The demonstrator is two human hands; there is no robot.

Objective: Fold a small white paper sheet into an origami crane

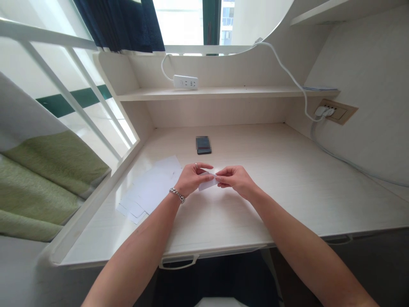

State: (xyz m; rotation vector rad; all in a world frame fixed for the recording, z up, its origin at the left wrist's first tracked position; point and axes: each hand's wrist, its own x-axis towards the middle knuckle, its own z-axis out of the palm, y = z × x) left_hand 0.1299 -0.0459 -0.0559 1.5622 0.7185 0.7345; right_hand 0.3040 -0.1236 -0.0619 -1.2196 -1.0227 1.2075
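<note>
My left hand [191, 178] and my right hand [235, 180] meet above the middle of the white desk [287, 179]. Both pinch a small folded piece of white paper [207, 183] between thumb and fingers. The left hand wears a ring and a chain bracelet on its wrist. A loose stack of white paper sheets [150, 187] lies on the desk just left of my left hand. A dark phone [203, 145] rests flat on the desk beyond my hands.
A white power strip [185, 82] sits on the shelf above the desk, its cable running to a wall socket [334, 111] at the right. A bed with a green blanket [47, 179] and white rail stands at the left. A drawer handle [179, 262] is below the desk's front edge.
</note>
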